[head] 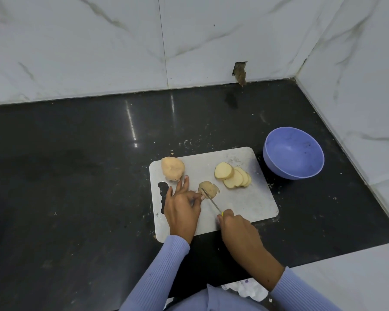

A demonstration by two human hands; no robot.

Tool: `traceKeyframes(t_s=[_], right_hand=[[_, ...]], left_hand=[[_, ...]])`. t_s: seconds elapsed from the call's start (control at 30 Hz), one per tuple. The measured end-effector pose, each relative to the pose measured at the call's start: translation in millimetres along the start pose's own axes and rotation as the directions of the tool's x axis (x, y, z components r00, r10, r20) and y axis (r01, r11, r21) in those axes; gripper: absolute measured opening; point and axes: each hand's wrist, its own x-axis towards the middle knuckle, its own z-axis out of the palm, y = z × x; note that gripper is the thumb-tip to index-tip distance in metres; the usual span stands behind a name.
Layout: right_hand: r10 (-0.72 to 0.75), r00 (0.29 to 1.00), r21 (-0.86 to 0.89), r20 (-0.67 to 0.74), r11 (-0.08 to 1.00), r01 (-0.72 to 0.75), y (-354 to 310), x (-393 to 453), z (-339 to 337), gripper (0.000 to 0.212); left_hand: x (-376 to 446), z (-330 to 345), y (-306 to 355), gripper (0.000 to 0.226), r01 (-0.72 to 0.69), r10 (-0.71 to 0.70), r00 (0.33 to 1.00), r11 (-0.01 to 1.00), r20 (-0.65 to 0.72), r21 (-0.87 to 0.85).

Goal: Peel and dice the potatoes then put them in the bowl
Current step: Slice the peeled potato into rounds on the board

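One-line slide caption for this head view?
Right hand slices a potato piece with a knife, left hand steadying it on the cutting board; purple bowl holds no potato.

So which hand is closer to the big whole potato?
Left. The left hand has fingertips almost touching the whole potato, just below it. The right hand grips the knife farther off.

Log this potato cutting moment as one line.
slicing | left hand steadies potato piece | right hand holds knife | bowl empty
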Motion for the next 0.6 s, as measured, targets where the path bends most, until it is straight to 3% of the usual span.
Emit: traceKeyframes(t_s=[0.17, 0.4, 0.6], right_hand=[[0.011, 0.998, -0.080, 0.054, 0.997, -0.006, 14, -23, -2, 0.037], [-0.007, 1.000, 0.139, -0.012, 0.990, 0.009, 17, -22, -31, 0.036], [-0.051, 0.997, 0.165, -0.052, 0.985, 0.059, -6, 2, -26, 0.037]], left_hand=[[2, -3, -1, 0.005, 0.016, -0.016, 1.000, 1.000, 0.014, 0.012], [-3, -2, 2, 0.012, 0.041, -0.041, 0.999, 0.999, -0.009, -0.009], [-4, -1, 4, 0.010, 0.066, -0.066, 0.998, 0.997, -0.018, -0.036]])
